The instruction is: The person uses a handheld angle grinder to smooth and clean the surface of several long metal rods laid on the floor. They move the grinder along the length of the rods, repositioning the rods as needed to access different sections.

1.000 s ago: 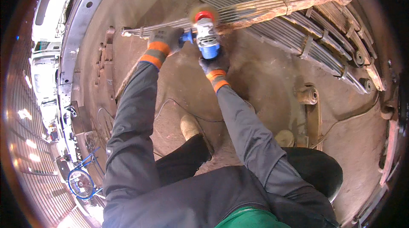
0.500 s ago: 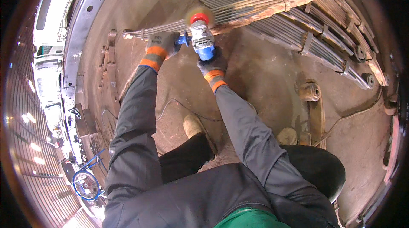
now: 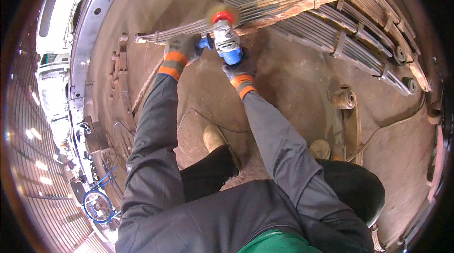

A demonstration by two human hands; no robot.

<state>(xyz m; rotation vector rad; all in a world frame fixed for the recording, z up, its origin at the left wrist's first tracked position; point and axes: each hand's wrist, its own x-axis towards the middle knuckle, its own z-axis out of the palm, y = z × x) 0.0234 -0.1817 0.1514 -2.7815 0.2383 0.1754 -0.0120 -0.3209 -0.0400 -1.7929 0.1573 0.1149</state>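
Note:
An angle grinder (image 3: 227, 40) with a blue body, silver head and red guard-like cup is held out in front of me. A blurred, brownish round wire brush (image 3: 222, 13) spins at its front, against the layered steel leaf spring (image 3: 279, 9). My left hand (image 3: 182, 48), in a grey glove with an orange-striped cuff, grips the blue side handle (image 3: 205, 42). My right hand (image 3: 241, 69), gloved alike, is wrapped round the rear of the grinder's body. The leaf spring is rusty brown toward its eye end and greyer toward its left end.
More leaf springs (image 3: 352, 47) lie stacked behind and to the right. A spring with a rolled eye (image 3: 347, 99) rests on the floor. Rusty metal pieces (image 3: 122, 71) and a blue fan (image 3: 98, 205) stand left, beside a long steel beam (image 3: 78, 64). A cable (image 3: 208, 120) crosses the floor.
The grinder and both hands have shifted slightly to the right along the leaf spring. The brush stays blurred, and both grips are unchanged.

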